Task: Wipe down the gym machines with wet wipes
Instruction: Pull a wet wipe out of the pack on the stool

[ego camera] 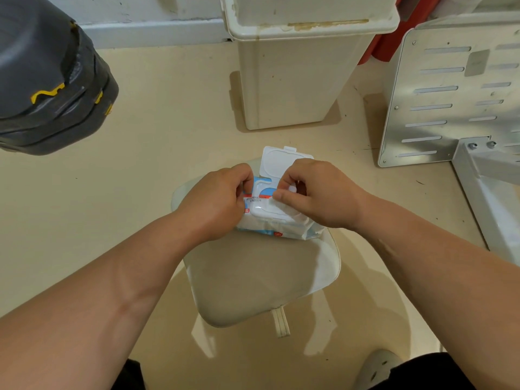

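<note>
A white and blue pack of wet wipes (277, 223) lies on a beige padded seat (253, 282) in the middle of the view. Its white plastic lid (281, 161) stands flipped open toward the far side. My left hand (216, 201) grips the pack's left side and holds it down. My right hand (318, 192) pinches a white wipe (284, 202) at the pack's opening with thumb and fingers.
A cream plastic bin (292, 80) stands on the floor just beyond the seat. A grey metal machine panel with slots (450, 94) and its frame fill the right side. A dark grey padded machine part (47, 80) sits at the upper left. My shoe (377, 367) shows at bottom right.
</note>
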A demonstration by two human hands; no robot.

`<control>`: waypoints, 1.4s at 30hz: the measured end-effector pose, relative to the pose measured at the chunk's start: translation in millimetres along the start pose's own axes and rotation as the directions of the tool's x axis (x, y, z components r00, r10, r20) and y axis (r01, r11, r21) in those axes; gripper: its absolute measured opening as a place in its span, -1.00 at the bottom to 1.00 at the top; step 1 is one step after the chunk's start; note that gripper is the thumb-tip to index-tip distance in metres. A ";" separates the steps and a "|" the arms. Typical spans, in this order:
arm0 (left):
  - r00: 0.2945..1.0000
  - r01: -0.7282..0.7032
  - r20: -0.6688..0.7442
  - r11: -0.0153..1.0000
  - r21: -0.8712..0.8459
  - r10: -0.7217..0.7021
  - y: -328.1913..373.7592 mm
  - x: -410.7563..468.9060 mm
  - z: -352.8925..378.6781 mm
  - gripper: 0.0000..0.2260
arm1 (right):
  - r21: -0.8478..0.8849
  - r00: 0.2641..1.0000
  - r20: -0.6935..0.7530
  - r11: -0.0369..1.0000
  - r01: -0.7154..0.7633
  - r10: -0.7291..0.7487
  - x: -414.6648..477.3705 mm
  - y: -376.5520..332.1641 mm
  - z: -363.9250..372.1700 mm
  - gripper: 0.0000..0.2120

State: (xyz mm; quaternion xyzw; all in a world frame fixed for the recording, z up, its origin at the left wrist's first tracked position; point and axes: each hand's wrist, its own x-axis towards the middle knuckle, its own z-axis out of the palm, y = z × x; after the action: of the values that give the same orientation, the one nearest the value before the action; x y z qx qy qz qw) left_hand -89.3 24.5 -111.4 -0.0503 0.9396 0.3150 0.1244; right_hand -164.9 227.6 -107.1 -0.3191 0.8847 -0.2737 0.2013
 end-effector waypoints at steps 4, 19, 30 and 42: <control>1.000 -0.006 0.003 1.000 -0.021 0.006 3.3 -1.1 -1.5 -0.82 | -0.220 0.999 0.045 0.975 0.025 -0.016 0.1 -15.1 9.3 -0.81; 0.999 0.034 0.007 0.998 -0.047 -0.034 0.6 0.1 -2.0 -0.81 | 0.962 0.927 0.106 0.198 -0.187 0.359 -3.2 -8.8 -19.9 -0.74; 0.966 0.252 0.251 0.489 -0.835 -0.069 25.0 -0.2 -29.7 -0.59 | 0.807 0.959 0.036 0.558 -0.193 0.280 -6.1 -29.2 -24.6 -0.81; 0.951 0.205 0.041 0.526 -0.825 -0.306 13.2 0.6 -38.0 -0.85 | 0.117 0.986 0.022 0.979 -0.168 0.167 -8.5 -23.7 -1.0 -0.69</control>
State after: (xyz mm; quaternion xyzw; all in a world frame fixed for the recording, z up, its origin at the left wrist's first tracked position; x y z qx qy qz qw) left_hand -99.9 12.1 -74.5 -0.2563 0.6724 0.6898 0.0802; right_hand -148.5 218.3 -90.2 -0.2327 0.8894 -0.3058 0.2477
